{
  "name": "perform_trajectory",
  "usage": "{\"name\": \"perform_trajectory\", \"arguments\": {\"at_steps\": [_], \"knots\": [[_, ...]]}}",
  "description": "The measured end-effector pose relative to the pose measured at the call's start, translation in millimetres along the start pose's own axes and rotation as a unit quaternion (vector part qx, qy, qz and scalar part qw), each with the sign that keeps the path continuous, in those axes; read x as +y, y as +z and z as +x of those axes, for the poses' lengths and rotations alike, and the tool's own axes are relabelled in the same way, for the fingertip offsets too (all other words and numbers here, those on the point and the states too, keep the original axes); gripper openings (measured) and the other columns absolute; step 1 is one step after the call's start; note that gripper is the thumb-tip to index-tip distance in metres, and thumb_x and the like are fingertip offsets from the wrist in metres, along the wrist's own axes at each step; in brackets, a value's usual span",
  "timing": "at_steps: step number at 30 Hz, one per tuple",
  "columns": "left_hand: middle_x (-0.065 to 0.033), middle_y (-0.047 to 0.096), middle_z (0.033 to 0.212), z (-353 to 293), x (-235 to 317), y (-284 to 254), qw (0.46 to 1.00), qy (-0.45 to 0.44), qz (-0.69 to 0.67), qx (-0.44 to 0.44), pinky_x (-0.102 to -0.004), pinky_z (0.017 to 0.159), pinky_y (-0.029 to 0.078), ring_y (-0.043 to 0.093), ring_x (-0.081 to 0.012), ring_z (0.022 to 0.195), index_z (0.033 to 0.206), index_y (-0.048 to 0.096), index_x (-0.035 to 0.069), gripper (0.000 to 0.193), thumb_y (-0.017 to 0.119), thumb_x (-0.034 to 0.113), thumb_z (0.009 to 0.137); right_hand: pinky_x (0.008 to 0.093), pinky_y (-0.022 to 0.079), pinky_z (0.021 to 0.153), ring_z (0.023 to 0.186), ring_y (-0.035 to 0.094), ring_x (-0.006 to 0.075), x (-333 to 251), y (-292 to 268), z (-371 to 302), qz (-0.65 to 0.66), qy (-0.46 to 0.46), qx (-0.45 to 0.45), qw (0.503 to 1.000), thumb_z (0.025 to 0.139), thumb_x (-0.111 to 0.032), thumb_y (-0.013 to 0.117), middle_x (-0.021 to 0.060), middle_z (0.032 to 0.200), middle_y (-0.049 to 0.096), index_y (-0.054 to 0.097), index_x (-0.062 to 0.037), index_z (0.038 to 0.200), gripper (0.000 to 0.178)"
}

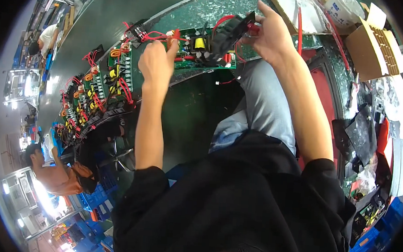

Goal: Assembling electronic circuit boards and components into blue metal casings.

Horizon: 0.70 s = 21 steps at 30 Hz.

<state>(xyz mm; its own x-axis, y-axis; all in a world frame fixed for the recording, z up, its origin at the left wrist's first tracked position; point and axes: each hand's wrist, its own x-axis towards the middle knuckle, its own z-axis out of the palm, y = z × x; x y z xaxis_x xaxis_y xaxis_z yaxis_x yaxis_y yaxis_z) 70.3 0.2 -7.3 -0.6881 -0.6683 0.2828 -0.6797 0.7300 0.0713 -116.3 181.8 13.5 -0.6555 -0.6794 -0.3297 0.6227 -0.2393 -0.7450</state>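
A green circuit board [182, 64] lies across the near edge of the bench, carrying a yellow-wound transformer [200, 43], red wires and small parts. My left hand [155, 61] is closed at the board's left end, thumb beside an orange part [175, 35]; its fingertips are partly hidden. My right hand [272, 35] grips a black panel [235, 33] by its right end, where red pieces show near the fingers. The panel is tilted above the board's right half. A thin lead with a white connector [218, 83] hangs below the board.
Several similar boards [117, 70] with red wires stand in a row along the bench to the left. An open cardboard box [370, 51] and a white bucket [342, 12] stand at the far right. Red rods [299, 30] lie nearby. Another person [62, 175] sits at the left.
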Motion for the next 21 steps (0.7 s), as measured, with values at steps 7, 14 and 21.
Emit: {"name": "perform_trajectory", "arguments": {"at_steps": [7,14,21], "knots": [[-0.0223,0.047,0.123,-59.6,88.9,-5.3,0.946,0.273,-0.164,0.061,-0.0484,0.097,0.040,0.047,-0.0400,0.115,0.133,0.044,0.004,0.088,0.086,0.032,0.061,0.0400,0.047,0.095,0.111,0.057,0.0265,48.3,-26.4,-30.0,0.106,-0.068,0.072,0.989,0.101,-0.037,0.045,0.0166,0.123,0.056,0.039,0.0037,0.133,0.052],[-0.0157,0.051,0.114,-27.5,101.2,23.0,0.930,0.301,-0.162,0.134,-0.0472,0.092,0.043,0.051,-0.0345,0.107,0.118,0.058,0.005,0.067,0.085,0.036,0.065,0.0281,0.051,0.079,0.091,0.063,0.0159,113.6,-93.2,-54.1,-0.317,-0.218,0.163,0.908,0.089,-0.016,0.066,0.0115,0.105,0.065,0.058,0.0040,0.114,0.032],[-0.0205,0.062,0.112,8.3,99.9,1.4,0.908,0.352,-0.202,0.109,-0.0439,0.089,0.048,0.060,-0.0393,0.102,0.114,0.059,-0.001,0.058,0.074,0.041,0.078,0.0242,0.050,0.077,0.084,0.063,0.0103,110.7,-104.8,-43.0,-0.279,-0.060,-0.018,0.958,0.091,-0.014,0.065,0.0044,0.090,0.068,0.065,0.0036,0.106,0.023]]}}
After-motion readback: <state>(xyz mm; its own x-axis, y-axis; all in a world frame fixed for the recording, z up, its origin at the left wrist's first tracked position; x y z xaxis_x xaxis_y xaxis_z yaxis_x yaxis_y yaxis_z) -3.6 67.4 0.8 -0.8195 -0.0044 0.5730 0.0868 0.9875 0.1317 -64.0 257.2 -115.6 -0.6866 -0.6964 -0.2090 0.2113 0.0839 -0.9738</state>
